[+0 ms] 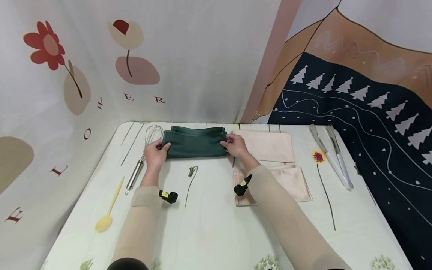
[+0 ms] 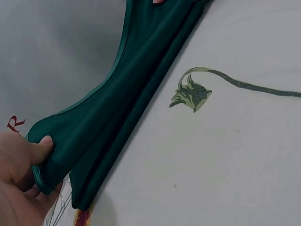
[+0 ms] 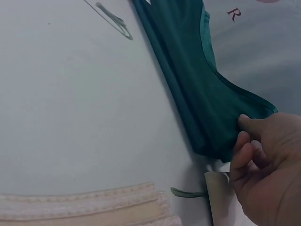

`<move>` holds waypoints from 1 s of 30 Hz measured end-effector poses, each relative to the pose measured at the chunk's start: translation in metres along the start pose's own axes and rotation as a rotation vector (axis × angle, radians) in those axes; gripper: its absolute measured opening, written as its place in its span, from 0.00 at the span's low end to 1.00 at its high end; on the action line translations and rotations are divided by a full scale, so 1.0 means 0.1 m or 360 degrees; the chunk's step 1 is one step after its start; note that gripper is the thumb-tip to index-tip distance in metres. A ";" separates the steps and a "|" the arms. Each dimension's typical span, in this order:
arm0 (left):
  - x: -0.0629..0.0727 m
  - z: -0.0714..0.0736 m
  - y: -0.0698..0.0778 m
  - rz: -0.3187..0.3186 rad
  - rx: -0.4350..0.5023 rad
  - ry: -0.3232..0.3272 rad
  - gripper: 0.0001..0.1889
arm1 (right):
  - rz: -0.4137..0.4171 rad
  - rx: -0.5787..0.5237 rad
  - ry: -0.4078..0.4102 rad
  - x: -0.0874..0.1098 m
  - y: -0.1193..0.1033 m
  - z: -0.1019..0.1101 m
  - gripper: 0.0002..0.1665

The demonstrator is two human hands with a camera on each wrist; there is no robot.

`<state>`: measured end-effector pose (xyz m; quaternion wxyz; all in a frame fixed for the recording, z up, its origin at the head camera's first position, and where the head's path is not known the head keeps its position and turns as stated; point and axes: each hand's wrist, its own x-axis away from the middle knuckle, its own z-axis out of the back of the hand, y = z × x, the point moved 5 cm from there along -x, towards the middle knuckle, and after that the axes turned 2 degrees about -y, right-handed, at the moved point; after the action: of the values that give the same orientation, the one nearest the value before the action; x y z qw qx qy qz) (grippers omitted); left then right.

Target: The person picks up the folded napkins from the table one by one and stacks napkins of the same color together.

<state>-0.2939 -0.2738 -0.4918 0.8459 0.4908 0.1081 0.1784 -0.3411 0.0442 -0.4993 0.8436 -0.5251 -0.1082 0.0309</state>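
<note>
A dark green folded cloth [image 1: 197,144] lies toward the back of the table, its long side running left to right. My left hand [image 1: 156,153] pinches its left end, thumb on top; the left wrist view shows the cloth's upper layer [image 2: 101,99] lifted there, apart from the fold below. At the other end, my right hand [image 1: 237,146] pinches the cloth's right edge between thumb and fingers, as the right wrist view shows of the green cloth [image 3: 202,94]. Part of a whisk [image 1: 135,174] passes behind my left hand.
Two folded pale pink cloths, one at the back [image 1: 266,146] and one nearer [image 1: 290,182], lie on the right, the nearer partly under my right arm. Tongs [image 1: 334,161] lie far right, a yellow spoon [image 1: 108,215] on the left. Printed curtains rise behind the table [image 1: 209,225].
</note>
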 end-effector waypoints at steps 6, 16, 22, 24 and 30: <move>-0.03 -0.04 0.05 -0.0105 -0.0036 -0.0005 0.18 | -0.0039 -0.0002 0.0005 -0.04 -0.02 0.01 0.27; -0.05 -0.01 0.07 -0.0164 -0.0035 0.0020 0.18 | -0.0057 0.0015 0.0020 0.02 0.01 0.07 0.19; -0.03 0.00 0.11 -0.0160 0.0040 -0.0001 0.19 | -0.0016 0.0066 0.0075 0.09 0.04 0.18 0.18; 0.00 -0.02 0.12 -0.0165 0.0074 -0.0016 0.19 | -0.0009 0.0052 0.0072 0.12 0.06 0.21 0.19; 0.14 -0.12 0.14 -0.0149 0.0125 -0.0059 0.19 | 0.0049 0.0064 0.0088 0.23 0.14 0.31 0.20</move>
<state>-0.2886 -0.2521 -0.4854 0.8352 0.5213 0.1223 0.1253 -0.3242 0.0818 -0.4951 0.8560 -0.5104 -0.0760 0.0314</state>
